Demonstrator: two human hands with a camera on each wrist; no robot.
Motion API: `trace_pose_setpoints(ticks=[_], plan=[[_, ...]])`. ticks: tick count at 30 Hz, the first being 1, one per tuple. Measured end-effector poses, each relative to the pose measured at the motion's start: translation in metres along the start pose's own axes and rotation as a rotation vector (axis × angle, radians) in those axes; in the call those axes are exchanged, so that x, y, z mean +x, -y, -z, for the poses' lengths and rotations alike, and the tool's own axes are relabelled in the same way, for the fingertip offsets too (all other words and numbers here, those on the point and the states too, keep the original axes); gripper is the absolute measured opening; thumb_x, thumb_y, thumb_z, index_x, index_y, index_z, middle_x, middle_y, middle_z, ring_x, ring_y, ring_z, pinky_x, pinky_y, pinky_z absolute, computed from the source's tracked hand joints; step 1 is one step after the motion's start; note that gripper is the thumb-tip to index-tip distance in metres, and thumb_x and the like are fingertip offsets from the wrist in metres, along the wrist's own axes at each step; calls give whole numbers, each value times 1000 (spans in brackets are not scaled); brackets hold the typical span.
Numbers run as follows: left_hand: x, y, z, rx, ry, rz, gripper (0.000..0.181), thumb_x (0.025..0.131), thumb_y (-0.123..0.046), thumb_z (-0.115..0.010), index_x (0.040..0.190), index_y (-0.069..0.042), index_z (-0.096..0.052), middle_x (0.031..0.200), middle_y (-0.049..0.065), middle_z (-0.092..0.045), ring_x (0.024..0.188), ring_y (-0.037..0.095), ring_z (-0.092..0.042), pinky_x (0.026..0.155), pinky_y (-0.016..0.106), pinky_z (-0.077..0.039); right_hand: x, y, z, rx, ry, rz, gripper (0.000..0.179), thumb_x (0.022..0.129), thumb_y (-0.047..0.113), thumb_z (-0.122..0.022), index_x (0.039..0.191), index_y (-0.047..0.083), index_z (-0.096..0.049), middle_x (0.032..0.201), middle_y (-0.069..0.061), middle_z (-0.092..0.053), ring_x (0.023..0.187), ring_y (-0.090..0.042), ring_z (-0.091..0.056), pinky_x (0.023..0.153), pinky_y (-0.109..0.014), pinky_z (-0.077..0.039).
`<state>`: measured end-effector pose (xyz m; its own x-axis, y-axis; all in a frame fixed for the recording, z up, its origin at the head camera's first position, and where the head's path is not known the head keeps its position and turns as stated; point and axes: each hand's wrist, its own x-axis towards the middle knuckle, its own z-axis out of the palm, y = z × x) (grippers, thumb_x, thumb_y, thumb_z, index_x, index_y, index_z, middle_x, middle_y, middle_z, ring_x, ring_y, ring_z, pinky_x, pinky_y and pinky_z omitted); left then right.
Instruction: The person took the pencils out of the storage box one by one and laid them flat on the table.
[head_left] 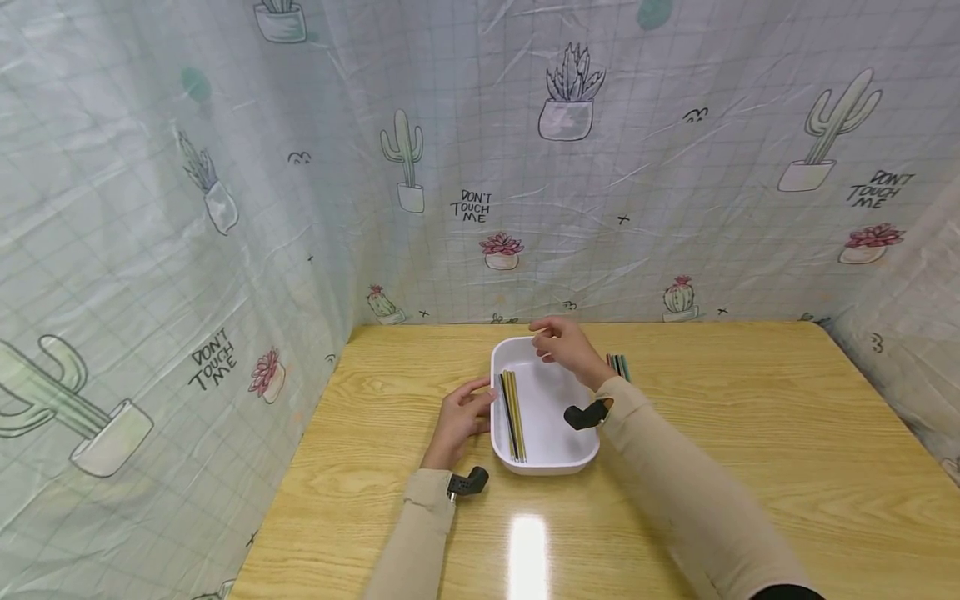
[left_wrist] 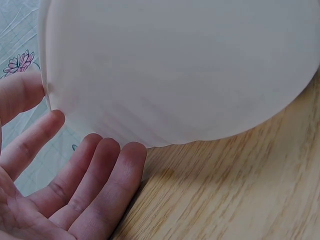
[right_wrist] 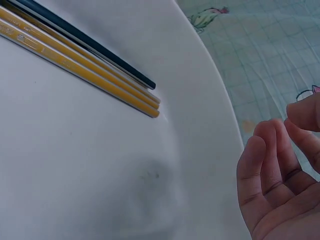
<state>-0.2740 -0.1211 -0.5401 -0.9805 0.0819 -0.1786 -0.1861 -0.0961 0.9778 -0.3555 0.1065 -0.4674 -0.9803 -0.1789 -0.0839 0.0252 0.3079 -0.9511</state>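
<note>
A white rectangular tray (head_left: 546,468) with rounded corners sits on the wooden table. Along its left inner side lie several yellow and dark pencils (head_left: 512,417); the right wrist view shows silver printing on the yellow pencils (right_wrist: 85,70). My left hand (head_left: 459,417) holds the tray's left side, its thumb at the rim and its other fingers against the outer wall (left_wrist: 132,165). Over the far right part of the tray hovers my right hand (head_left: 568,346), fingers loosely bent, with nothing visible between them (right_wrist: 280,185).
More pencils (head_left: 619,367), in red, black and green tones, lie just right of the tray, partly hidden by my right wrist. The wooden table (head_left: 750,417) extends to both sides. A cactus-print curtain (head_left: 465,267) hangs behind and at the sides.
</note>
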Motion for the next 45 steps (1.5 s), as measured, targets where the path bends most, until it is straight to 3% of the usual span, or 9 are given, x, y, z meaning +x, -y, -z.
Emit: trace_pose_setpoints(ticks=[4, 9, 16, 25, 30, 45], plan=[[0, 0, 0, -2, -3, 6, 44, 98, -22, -70, 140, -10, -62, 116, 17, -67, 89, 16, -71, 76, 35, -66, 3, -3, -7, -16, 3, -6, 30, 101, 12, -61, 131, 6, -63, 111, -17, -66, 92, -24, -66, 84, -36, -63], [1, -2, -1, -9, -4, 4, 44, 98, -21, -71, 140, -9, -62, 116, 18, -67, 87, 16, -71, 75, 35, -66, 7, -6, -15, -39, 14, -30, 31, 100, 11, -62, 130, 6, -63, 106, -13, -67, 88, -19, -65, 82, -34, -62], [0, -1, 0, -15, -6, 4, 45, 98, -23, -71, 140, -8, -62, 115, 17, -68, 85, 15, -71, 75, 35, -66, 8, -10, -24, -97, 46, -54, 31, 99, 10, -62, 130, 6, -63, 100, -10, -65, 86, -21, -64, 83, -39, -62], [1, 0, 1, -6, -14, 16, 43, 98, -25, -72, 138, -12, -64, 115, 16, -68, 86, 15, -71, 74, 34, -66, 11, -18, -33, -140, 101, -90, 31, 97, 7, -63, 127, 3, -64, 94, -8, -64, 79, -17, -63, 68, -28, -59], [1, -1, 0, -18, -12, 13, 42, 98, -22, -71, 138, -10, -64, 113, 16, -69, 84, 15, -71, 73, 34, -66, 11, -22, -37, -198, 143, -69, 30, 94, 5, -62, 124, 0, -64, 87, -7, -62, 71, -13, -59, 61, -22, -52], [1, 0, 0, -25, -11, 14, 40, 98, -19, -70, 137, -10, -65, 112, 15, -68, 86, 15, -72, 75, 35, -66, 7, -29, -43, -264, 185, -56, 27, 93, 2, -60, 119, 0, -65, 82, -12, -63, 68, -15, -56, 58, -21, -47]])
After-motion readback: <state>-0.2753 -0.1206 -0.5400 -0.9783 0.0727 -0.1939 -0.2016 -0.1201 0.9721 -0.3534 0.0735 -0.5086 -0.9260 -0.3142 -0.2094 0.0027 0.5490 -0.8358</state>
